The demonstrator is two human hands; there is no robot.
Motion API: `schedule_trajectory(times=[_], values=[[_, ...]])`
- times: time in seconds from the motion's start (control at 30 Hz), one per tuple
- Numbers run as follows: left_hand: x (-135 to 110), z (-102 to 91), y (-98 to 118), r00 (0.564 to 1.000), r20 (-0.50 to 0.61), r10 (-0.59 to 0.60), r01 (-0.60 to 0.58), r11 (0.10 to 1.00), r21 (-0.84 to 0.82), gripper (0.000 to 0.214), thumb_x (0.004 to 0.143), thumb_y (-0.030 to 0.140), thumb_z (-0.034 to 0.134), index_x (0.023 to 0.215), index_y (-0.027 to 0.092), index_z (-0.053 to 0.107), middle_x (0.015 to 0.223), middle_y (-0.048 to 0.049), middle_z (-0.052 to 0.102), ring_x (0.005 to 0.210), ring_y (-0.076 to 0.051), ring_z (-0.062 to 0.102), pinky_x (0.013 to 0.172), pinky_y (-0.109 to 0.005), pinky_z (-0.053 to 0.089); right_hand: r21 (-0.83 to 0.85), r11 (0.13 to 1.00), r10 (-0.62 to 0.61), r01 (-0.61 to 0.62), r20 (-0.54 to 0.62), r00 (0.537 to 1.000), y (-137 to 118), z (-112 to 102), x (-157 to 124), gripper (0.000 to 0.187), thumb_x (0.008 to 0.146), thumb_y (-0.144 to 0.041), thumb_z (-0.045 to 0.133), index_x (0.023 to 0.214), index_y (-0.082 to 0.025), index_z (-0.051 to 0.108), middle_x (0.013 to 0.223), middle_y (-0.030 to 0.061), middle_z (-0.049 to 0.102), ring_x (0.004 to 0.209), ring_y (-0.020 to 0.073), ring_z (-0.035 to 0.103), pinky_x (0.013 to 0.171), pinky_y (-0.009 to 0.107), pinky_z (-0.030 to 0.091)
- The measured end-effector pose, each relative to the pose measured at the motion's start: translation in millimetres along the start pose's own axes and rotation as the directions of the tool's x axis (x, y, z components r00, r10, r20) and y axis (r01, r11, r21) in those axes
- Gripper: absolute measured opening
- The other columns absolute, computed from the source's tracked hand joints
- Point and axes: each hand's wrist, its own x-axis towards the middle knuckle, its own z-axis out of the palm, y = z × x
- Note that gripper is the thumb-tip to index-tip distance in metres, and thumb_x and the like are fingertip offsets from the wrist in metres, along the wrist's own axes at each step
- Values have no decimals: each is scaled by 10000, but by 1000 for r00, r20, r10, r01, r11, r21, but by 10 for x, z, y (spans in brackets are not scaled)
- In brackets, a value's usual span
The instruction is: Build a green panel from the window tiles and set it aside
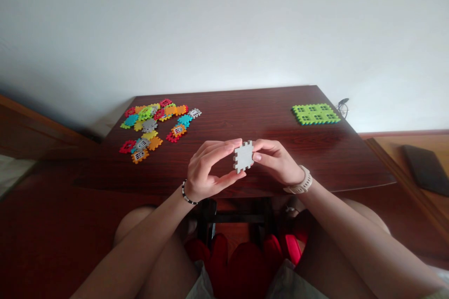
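Observation:
A grey notched interlocking plastic block [243, 156] is held upright above the dark red wooden table [245, 116]. My left hand [206, 168] pinches its left side between thumb and fingers. My right hand [277, 161] grips its right side with the fingertips. A loose heap of multicoloured notched plastic pieces [154, 126] lies on the table to the left of my hands, and a green joined panel of window pieces [315, 114] lies flat at the far right.
A thin dark cable [343, 108] curls past the table's far right corner. A dark flat tablet-like object [426, 170] lies on a wooden surface to the right. Below the table's near edge are dark metal legs [206, 219] and red fabric [242, 266].

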Motion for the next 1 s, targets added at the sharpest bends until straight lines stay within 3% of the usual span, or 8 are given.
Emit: schedule_trajectory(times=[0.47, 0.57, 0.7, 0.8, 0.87, 1.0], values=[[-22, -13, -4, 1000, 8, -12, 12, 999, 33, 588, 961, 368, 840, 1464, 272, 550, 1332, -120, 767, 1192, -279, 780, 915, -447, 690, -44, 999, 23, -23, 2, 1000, 8, 5, 16, 188, 958, -419, 831, 918, -237, 805, 855, 29, 761, 810, 205, 685, 851, 382, 582], [-22, -17, 4, 999, 20, -36, 36, 999, 19, 519, 951, 348, 851, 1385, 261, 580, 1340, -120, 766, 1205, -276, 775, 950, -452, 679, 22, 999, 36, -36, 2, 999, -12, 25, 23, 207, 952, -385, 843, 1115, -263, 804, 960, 35, 770, 875, 203, 695, 869, 368, 586], [-38, -9, -8, 996, 29, -81, 80, 996, 26, 470, 925, 303, 876, 1302, 249, 600, 1361, -127, 760, 1226, -270, 764, 990, -451, 663, 56, 998, 31, -31, -2, 1000, -44, 29, 13, 512, 951, -336, 847, 1436, -320, 684, 1199, 65, 742, 987, 208, 694, 918, 366, 606], [-53, 6, -38, 992, 48, -117, 114, 992, 43, 441, 923, 291, 877, 1271, 241, 610, 1353, -126, 760, 1233, -265, 758, 1016, -445, 650, -32, 999, -24, 25, 14, 1000, -61, 11, -1, 619, 920, -304, 877, 1490, -337, 639, 1395, 87, 679, 996, 205, 693, 931, 384, 630], [-64, 19, -60, 989, 66, -132, 129, 991, 44, 411, 927, 284, 872, 1248, 233, 620, 1351, -128, 759, 1239, -260, 753, 1033, -438, 641, -139, 988, -69, 74, 39, 997, -62, -1, -5, 660, 905, -283, 893, 1505, -343, 625, 1517, 93, 623, 1122, 233, 702, 1039, 424, 614], [-90, 43, -91, 987, 89, -137, 136, 991, 17, 397, 922, 281, 876, 1227, 219, 630, 1343, -135, 757, 1238, -258, 749, 1046, -431, 631, -395, 905, -153, 161, 50, 987, -39, -24, -9, 587, 903, -320, 898, 1441, -292, 665, 1455, 110, 670, 1327, 298, 656, 1178, 484, 547]])
